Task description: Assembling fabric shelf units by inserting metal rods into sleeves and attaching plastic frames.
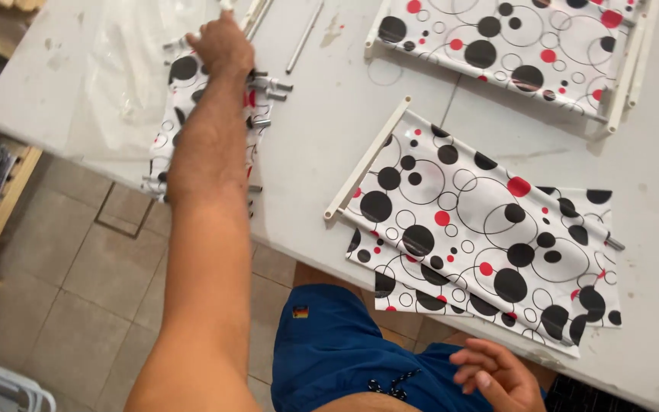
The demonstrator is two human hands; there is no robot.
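Two hands in view. Left hand [223, 44] stretched far out over the white tabletop [329, 114], fingers curled down onto the upper end of a folded spotted fabric panel [181, 99]; grip appears closed on the fabric or a rod beneath, though fingertips hidden, so not certain. Short metal tubes with grey connectors [268, 85] lying just beside that hand, partly on the panel. Long thin metal rods [304, 34] further up the tabletop. Clear plastic sheet [116, 69] spread left of the panel. Right hand [497, 374] low at the near edge, resting by the blue shorts [337, 343], fingers loosely bent, holding nothing. Second spotted panel on a white bar [467, 221] lying flat near the tabletop's front edge, well apart from both hands. Third spotted panel [512, 46] at the far side. Tiled floor [78, 282] below.
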